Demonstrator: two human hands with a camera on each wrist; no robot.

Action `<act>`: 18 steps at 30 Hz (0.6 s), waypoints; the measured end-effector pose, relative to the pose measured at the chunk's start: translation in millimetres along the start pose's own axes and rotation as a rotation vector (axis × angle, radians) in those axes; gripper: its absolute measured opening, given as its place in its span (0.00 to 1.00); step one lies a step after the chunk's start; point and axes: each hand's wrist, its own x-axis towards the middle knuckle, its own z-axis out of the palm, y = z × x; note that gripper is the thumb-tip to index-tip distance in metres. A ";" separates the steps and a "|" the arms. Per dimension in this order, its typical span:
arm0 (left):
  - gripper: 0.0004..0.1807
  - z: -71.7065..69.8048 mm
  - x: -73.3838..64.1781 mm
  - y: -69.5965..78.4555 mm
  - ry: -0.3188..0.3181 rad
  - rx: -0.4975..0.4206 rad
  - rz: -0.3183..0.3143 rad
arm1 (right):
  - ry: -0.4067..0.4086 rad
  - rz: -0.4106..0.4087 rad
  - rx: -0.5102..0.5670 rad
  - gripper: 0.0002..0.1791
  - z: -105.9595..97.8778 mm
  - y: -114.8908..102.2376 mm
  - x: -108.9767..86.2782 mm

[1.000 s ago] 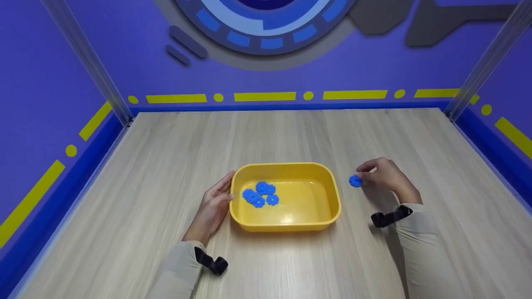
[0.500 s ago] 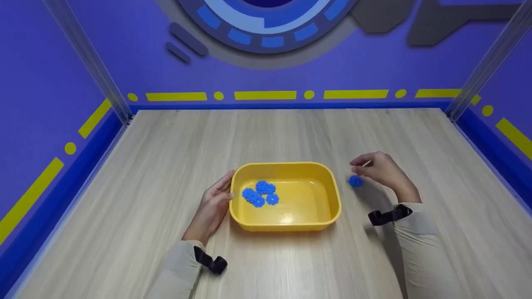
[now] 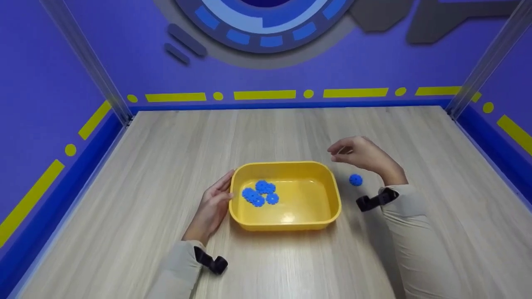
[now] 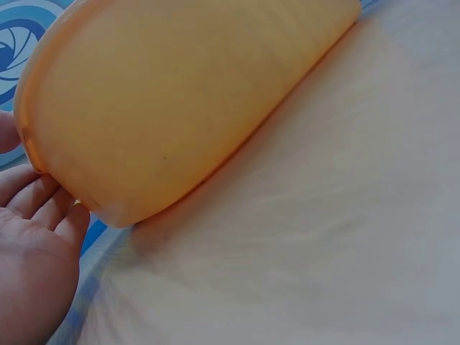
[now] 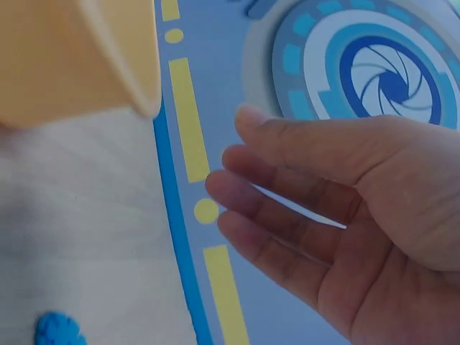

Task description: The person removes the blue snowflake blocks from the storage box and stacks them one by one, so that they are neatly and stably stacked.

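Walls: blue-purple panels [image 3: 124, 62] with yellow dashes and dots close in the far side and both flanks; a ringed circular design is cut off at the top edge.
Bench: pale wood-grain bench [image 3: 187, 149], its near edge out of frame.
Yellow tub: a rounded rectangular tub [image 3: 307, 199], open-topped, sits mid-bench with blue discs inside. The left wrist view shows only its outside, hiding the contents; the right wrist view catches just a blurred corner.
Sleeves: two beige sleeves [image 3: 415, 241], both running off the bottom edge.
Right hand: the right hand [image 3: 365, 155] is raised beyond the tub's far right corner, thumb and gently bent fingers a narrow gap apart, nothing between them.
Left hand: the left hand [image 3: 212, 205] rests extended fingers against the tub's left end, thumb at the rim; some fingertips are hard to see.
Wrist straps: a black strap [image 3: 376, 200] on each wrist.
Discs in tub: small, flat blue discs [image 3: 251, 195] with notched edges, bunched at the left and overlapping, too tangled to count.
Loose disc: one similar blue disc [image 3: 355, 180] lies on the bench just right of the tub, partly cropped in the right wrist view.
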 end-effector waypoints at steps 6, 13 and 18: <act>0.38 -1.9 1.3 1.2 -0.004 0.013 0.004 | -0.072 -0.076 -0.032 0.14 4.4 -21.2 16.1; 0.38 -0.7 1.1 1.2 -0.007 0.024 0.001 | -0.195 -0.083 -0.088 0.14 16.9 -46.4 30.9; 0.37 0.8 -0.6 0.8 0.003 0.009 -0.005 | -0.271 -0.123 -0.100 0.14 29.4 -63.4 39.4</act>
